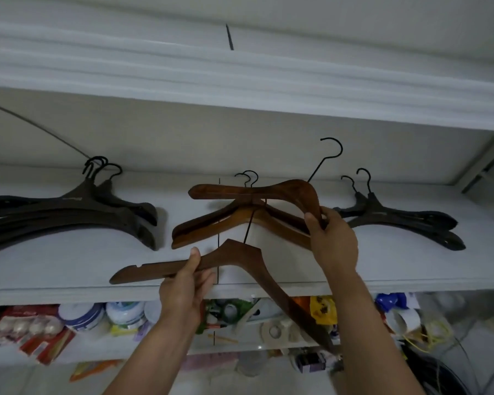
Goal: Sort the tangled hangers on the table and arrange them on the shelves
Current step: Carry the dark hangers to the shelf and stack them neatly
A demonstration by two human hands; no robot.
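Shelf (69, 266): left stack of hangers (69, 215) at the left end, middle stack (211, 226) at centre, right stack (405, 223) toward the right end, all hooks toward the back. Upper hanger (268, 189), in right hand (332, 240), over the middle stack. Lower hanger (240, 255), in left hand (183, 292), across the shelf's front edge. Lower shelf (120, 347) beneath, holding small goods.

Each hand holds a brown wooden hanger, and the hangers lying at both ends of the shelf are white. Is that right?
No. In the head view, the left pile and right pile on the shelf are black, not white. The left hand holds the lower brown hanger, the right hand the upper brown hanger.
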